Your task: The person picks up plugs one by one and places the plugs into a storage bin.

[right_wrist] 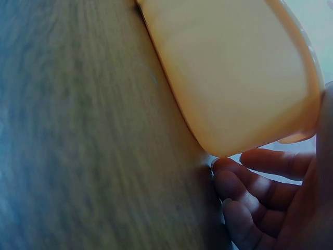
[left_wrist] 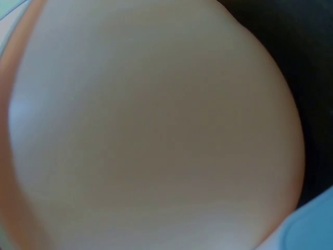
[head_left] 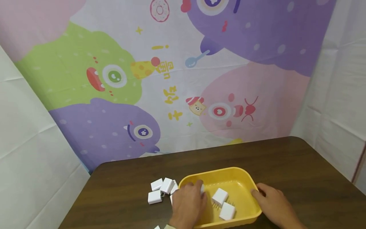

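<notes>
A yellow plastic tray (head_left: 240, 178) sits on the table's near side. Inside lie two white plug chargers, one charger (head_left: 220, 197) above the other (head_left: 227, 211), their metal prongs showing. My left hand (head_left: 188, 202) reaches over the tray's left rim and holds another white charger (head_left: 202, 189), mostly hidden by the fingers. At the right rim, my right hand (head_left: 273, 203) grips the tray, thumb over the edge. Its curled fingers (right_wrist: 239, 187) show beneath the tray's outer corner in the right wrist view. A blurred, pale curved surface (left_wrist: 156, 125) fills most of the left wrist view.
Several white chargers (head_left: 155, 197) lie in a loose group left of the tray, some partly hidden by my left hand. One more white piece (head_left: 157, 227) shows at the bottom edge. The dark wooden table (head_left: 128, 178) meets a cartoon-printed cloth (head_left: 177, 133) behind.
</notes>
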